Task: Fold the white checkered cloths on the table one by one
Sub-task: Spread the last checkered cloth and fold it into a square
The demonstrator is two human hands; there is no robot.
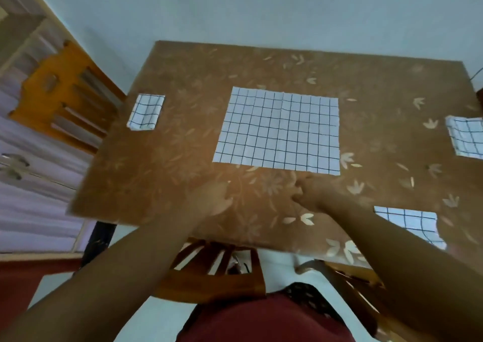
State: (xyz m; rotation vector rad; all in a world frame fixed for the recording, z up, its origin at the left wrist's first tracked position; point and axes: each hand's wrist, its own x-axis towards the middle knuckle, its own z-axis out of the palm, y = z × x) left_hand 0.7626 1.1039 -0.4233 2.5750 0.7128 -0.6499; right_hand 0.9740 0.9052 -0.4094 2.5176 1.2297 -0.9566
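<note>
We're at the start of a fold here: the open cloth [279, 130] lies spread flat in the middle of the surface [183, 158], just beyond the fingers, its near edge a little ahead of both hands and not yet lifted. The left hand [210, 198] hovers low over the brown floral cover, short of the cloth's near left corner, fingers [224, 187] looking loose and holding nothing. The right hand [312, 194] sits just short of the near edge, toward the right corner. Its fingers [299, 185] seem bent, but the blur is heavy and we can't tell how far they are closed, nor whether the tips touch the hem; we see no cloth in them. Next up, we judge, each hand needs to pinch a near corner and carry that edge up and over to meet the far edge, keeping the grid lines square so the halves match. Far off to the left of the fingers rests a folded cloth [146, 111], small and neat, looking done. Well to the right a third cloth [467, 138] is cut off by the frame edge, so we can't say how it is folded. Close by the right forearm a fourth cloth [407, 221] is partly hidden behind the arm. Below the hands a wooden chair [209, 271] tucks under the surface's near edge.
</note>
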